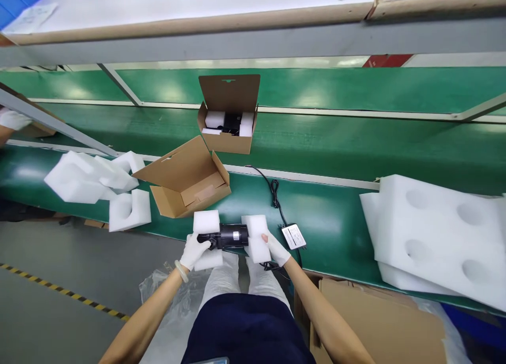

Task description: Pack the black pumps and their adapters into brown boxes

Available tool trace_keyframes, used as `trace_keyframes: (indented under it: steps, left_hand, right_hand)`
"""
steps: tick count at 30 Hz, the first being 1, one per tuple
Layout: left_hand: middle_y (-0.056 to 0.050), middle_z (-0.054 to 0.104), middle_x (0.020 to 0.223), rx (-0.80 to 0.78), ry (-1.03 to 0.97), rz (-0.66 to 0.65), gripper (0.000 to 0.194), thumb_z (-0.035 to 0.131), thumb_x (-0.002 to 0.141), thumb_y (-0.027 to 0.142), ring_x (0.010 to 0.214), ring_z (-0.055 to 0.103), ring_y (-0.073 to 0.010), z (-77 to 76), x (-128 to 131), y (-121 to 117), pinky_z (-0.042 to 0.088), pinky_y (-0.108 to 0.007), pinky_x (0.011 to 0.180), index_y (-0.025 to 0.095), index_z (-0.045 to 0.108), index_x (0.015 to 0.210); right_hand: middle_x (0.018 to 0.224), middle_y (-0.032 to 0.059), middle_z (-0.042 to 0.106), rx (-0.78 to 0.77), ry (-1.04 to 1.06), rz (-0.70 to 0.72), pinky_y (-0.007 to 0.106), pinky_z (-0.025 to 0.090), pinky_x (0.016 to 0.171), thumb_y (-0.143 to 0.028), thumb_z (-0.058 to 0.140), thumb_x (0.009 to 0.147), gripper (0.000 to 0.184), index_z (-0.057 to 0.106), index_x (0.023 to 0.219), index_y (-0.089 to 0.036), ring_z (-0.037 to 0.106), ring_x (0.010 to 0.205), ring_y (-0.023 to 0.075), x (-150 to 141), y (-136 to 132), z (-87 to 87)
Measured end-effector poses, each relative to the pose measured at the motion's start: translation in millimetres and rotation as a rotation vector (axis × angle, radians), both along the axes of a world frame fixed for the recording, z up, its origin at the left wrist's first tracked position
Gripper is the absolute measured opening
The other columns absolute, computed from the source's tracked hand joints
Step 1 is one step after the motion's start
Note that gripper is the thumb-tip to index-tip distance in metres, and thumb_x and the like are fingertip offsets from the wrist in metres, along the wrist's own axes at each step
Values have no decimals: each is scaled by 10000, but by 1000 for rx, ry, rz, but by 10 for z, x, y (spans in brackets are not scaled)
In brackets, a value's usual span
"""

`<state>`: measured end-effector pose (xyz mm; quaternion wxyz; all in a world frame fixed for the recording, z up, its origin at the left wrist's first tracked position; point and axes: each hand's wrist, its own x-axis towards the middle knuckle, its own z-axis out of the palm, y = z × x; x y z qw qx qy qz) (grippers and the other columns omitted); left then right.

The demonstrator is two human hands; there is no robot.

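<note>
A black cylindrical device (233,236) with a small white label lies level between two white foam end pieces, close to my body at the bench edge. My left hand (193,252), in a white glove, is closed around the device's left end, its thumb on the black part beside the left foam piece (206,222). The right foam piece (256,226) is gripped by my gloved right hand (278,248); a bare thumb tip shows. Just beyond that hand lies a black power adapter (293,236) with a white label and a bundled cable (274,187).
An open cardboard box (190,187) stands just beyond the device. Farther back, another open box (229,140) holds foam and black parts. Loose foam pieces (85,177) lie left; foam sheets (446,237) are stacked right. A shelf edge (237,24) crosses above. A co-worker's gloved hand (15,120) shows far left.
</note>
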<state>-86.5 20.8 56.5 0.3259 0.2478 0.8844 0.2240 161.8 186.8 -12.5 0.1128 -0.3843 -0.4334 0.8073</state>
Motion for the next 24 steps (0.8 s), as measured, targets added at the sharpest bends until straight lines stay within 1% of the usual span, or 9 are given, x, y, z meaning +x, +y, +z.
trace_keyframes:
  steps: [3, 5, 7, 10, 12, 16, 19, 22, 24]
  left_hand:
    - [-74, 556, 971, -85, 42, 19, 480, 656, 679, 299, 928, 617, -254, 18, 184, 83, 511, -404, 847, 182, 585, 1139]
    - [-71, 503, 1006, -96, 74, 25, 579, 676, 663, 311, 931, 609, -253, 23, 259, 178, 506, -402, 862, 197, 536, 1212]
    - [-67, 470, 1025, -72, 81, 13, 622, 686, 653, 302, 951, 595, -248, 8, 272, 282, 497, -392, 887, 209, 508, 1242]
    - [-52, 446, 1004, -60, 71, 10, 589, 689, 649, 275, 949, 578, -233, -38, 217, 401, 486, -387, 916, 204, 517, 1208]
    - [-45, 434, 981, -54, 64, 4, 570, 695, 646, 258, 930, 568, -223, -55, 190, 431, 485, -392, 921, 189, 523, 1185]
    - [-55, 410, 1007, -12, 101, -23, 640, 724, 620, 252, 978, 533, -241, -48, 253, 382, 471, -417, 946, 184, 502, 1217]
    - [-64, 401, 1039, -27, 132, 7, 672, 743, 589, 241, 1040, 521, -267, -90, 360, 326, 472, -418, 946, 192, 504, 1215]
    - [-79, 435, 1037, -104, 103, 82, 580, 694, 648, 255, 1020, 557, -266, -181, 415, 346, 492, -405, 908, 162, 503, 1188]
    - [-103, 483, 1045, -131, 87, 85, 514, 655, 692, 274, 1050, 561, -281, -235, 393, 391, 478, -408, 932, 133, 501, 1161]
  right_hand:
    - [1134, 171, 651, -61, -12, -40, 471, 508, 894, -749, 492, 751, 710, 575, 1170, -181, 621, 1053, 322, 60, 28, -19]
    - [1197, 158, 628, -20, -44, -52, 456, 507, 911, -736, 469, 773, 700, 553, 1222, -205, 607, 1088, 314, 116, 93, 5]
    - [1257, 146, 599, 35, -54, -36, 441, 483, 956, -733, 458, 782, 718, 517, 1286, -224, 572, 1148, 303, 151, 176, 36]
    - [1324, 134, 553, 77, -37, 26, 434, 431, 1017, -744, 458, 780, 778, 455, 1364, -230, 504, 1229, 287, 130, 286, 55]
    - [1371, 127, 512, 81, -25, 59, 446, 394, 1047, -751, 462, 777, 810, 425, 1394, -229, 468, 1261, 283, 91, 337, 53]
    - [1404, 126, 478, 116, 22, 112, 460, 312, 1099, -759, 545, 717, 886, 420, 1409, -221, 419, 1299, 301, 49, 409, 56]
    - [1398, 122, 487, 139, 67, 152, 458, 276, 1116, -768, 541, 713, 904, 412, 1421, -219, 366, 1338, 300, 7, 473, 79]
    - [1424, 109, 462, 150, 95, 150, 444, 280, 1114, -771, 496, 743, 873, 410, 1423, -231, 342, 1355, 288, -114, 585, 94]
    - [1453, 97, 428, 156, 106, 161, 433, 282, 1115, -753, 524, 742, 853, 420, 1415, -239, 339, 1358, 285, -207, 665, 62]
